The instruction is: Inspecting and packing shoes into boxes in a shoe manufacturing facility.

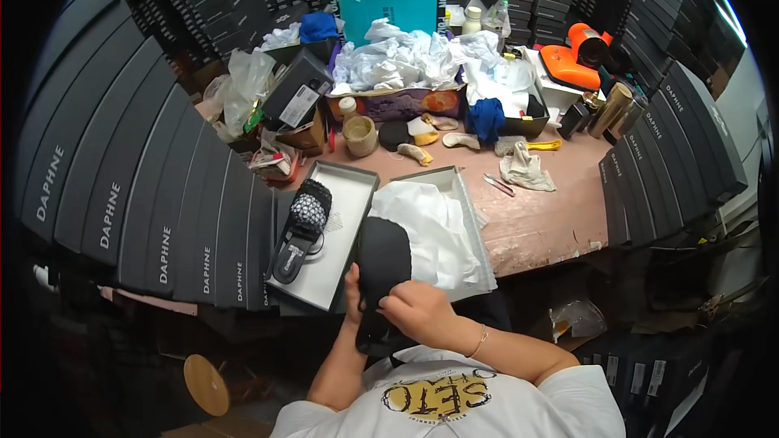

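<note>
A black sandal (384,253), its dark sole facing up, is held upright in front of my chest. My left hand (353,296) wraps around its left edge. On its right side my right hand (415,310) is closed, fingertips pinched against the sole; whatever tiny thing may be between them is hidden. Just left of the sandal, a second black sandal (290,262) with a black-and-white patterned strap lies in a white-lined shoe box part (345,209). Behind my hands, white tissue paper (430,231) fills another open box part (468,219).
Stacked dark shoe boxes (130,186) rise on the left, and more boxes (677,150) stand on the right. Across the pink table lie a cloth (526,169), a yellow-handled brush (542,145), a jar (359,136) and a box of crumpled paper (398,103). An orange tool (570,65) sits farther back.
</note>
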A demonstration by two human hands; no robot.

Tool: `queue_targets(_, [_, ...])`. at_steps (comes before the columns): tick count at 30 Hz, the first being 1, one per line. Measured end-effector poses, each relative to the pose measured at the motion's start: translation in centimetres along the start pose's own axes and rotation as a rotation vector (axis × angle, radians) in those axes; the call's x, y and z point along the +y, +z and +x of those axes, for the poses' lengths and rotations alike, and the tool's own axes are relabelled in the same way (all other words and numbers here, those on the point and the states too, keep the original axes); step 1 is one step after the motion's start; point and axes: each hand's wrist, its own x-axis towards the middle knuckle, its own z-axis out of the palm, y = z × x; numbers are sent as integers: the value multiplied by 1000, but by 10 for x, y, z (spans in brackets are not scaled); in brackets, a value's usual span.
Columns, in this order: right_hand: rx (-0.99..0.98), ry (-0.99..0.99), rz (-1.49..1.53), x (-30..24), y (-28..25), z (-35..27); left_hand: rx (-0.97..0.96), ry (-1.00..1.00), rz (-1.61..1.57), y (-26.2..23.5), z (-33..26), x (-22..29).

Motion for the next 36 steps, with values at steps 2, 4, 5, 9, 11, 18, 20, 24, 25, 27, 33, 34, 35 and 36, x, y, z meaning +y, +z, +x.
queue_targets(2, [128,65,-19,14,-4,17,76,-20,-41,8,2,-4])
queue_targets(4, [311,181,-69,47,-8,46,-126,-103,28,6,-1,-6])
queue_targets(5, [264,201,-50,49,-8,53,-42,-49,168,18,0,-4])
queue_targets(9, [-85,-96,-31,1,2,8,226,6,-3,16,21,14])
queue_targets(11, [-290,-59,226,-1,-2,-4,-120,-102,-163,-10,15,28])
queue_targets(18, [-292,287,513,1,-50,-43,280,174,67,42,21,52])
queue_targets(20, [-180,242,455,-14,-64,-34,484,226,165,57,20,49])
queue_targets(24, [12,-141,46,-38,-25,-5,540,334,132,47,21,31])
queue_targets(25, [0,-125,-5,-28,-10,-11,529,362,162,50,19,31])
queue_targets(27, [-5,-53,-2,-14,-3,-43,491,453,223,60,21,39])
queue_targets(33, [110,-200,168,-46,-35,-10,543,503,179,56,11,40])
queue_targets(34, [15,-171,39,-44,-28,-8,518,468,147,58,13,32])
queue_targets(35, [-63,-150,-77,-34,-14,-9,478,490,166,60,14,31])
queue_targets(36, [-36,-140,-23,-22,-9,-24,439,514,184,61,14,29])
